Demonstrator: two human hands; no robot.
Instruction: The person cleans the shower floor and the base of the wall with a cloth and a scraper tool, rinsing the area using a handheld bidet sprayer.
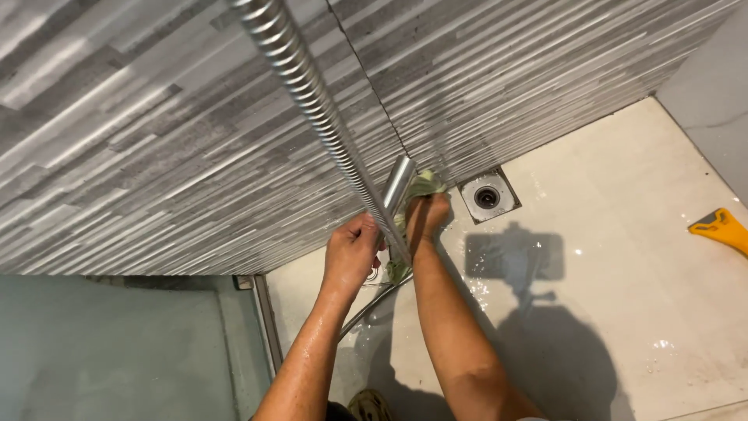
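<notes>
Two hands: left hand [352,251], right hand [427,214]. One ribbed metal shower hose [312,101]. One smooth chrome tube [399,184]. One green cloth [421,187]. One square floor drain [488,196]. One yellow-handled scraper [721,228] at the right edge. One grey striped tile wall [156,140]. One pale tiled floor [623,312]. One glass panel [109,351], lower left.

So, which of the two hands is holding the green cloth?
The right hand: it presses the green cloth against the shiny handle. The left hand grips only the ribbed metal hose.
</notes>
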